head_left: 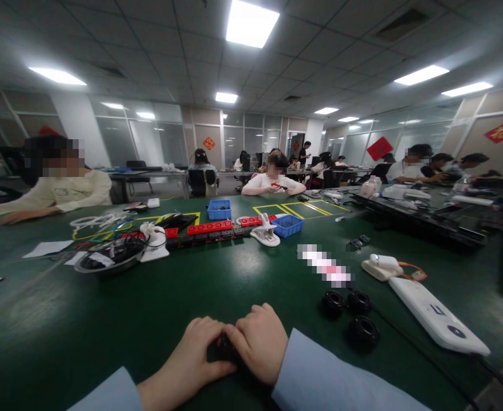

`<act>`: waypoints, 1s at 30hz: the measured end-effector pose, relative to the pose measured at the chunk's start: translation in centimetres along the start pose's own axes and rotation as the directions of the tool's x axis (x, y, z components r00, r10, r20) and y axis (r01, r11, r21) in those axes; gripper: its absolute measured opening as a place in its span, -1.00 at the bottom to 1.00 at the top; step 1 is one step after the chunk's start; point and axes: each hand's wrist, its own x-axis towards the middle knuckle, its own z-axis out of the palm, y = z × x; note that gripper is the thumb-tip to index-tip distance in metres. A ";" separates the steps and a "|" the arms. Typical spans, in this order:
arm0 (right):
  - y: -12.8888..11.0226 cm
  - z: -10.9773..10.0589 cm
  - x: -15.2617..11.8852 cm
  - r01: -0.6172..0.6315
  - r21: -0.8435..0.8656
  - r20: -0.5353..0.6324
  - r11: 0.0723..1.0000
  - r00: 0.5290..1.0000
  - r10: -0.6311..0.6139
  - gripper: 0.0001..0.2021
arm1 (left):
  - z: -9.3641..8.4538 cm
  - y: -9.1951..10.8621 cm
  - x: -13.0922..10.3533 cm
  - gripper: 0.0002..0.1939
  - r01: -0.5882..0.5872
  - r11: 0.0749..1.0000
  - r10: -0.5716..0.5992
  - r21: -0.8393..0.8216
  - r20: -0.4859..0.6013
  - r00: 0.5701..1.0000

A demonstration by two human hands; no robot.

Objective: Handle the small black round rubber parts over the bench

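Observation:
Low over the green table, my left hand [193,357] curls its thumb and fingers around a small black part [224,344]. Most of that part is hidden, and its kind cannot be made out. My right hand [260,342] is closed against it from the other side, its thumb touching my left fingers. To the right of my hands lie black ring-shaped pieces: one at the left [333,302], one behind [358,301] and one nearer me [363,331]. A black cable runs beside them.
Farther right lie a white device [439,317] and a white holder [379,267]. Across the table are a metal bowl of cables [105,260], white clips [266,231], red blocks [210,227] and blue bins [220,209]. Other people sit around, one opposite handling something red.

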 end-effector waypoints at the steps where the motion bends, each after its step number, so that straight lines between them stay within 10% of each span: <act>1: 0.0 0.1 0.0 -0.013 0.002 0.005 1.000 1.000 0.013 -0.50 | 0.0 0.0 0.0 -0.72 0.002 1.000 -0.002 0.004 0.002 1.000; 9: -0.2 -0.3 -0.2 -0.095 0.171 -0.125 0.981 0.985 0.117 -0.68 | 0.0 0.2 0.0 -0.71 0.008 1.000 -0.008 0.004 -0.015 1.000; 30: -1.1 -1.0 -1.1 0.181 0.273 -0.089 0.945 0.983 -0.162 -0.80 | 0.2 0.4 0.0 -0.87 -0.025 0.999 0.026 0.025 -0.039 0.999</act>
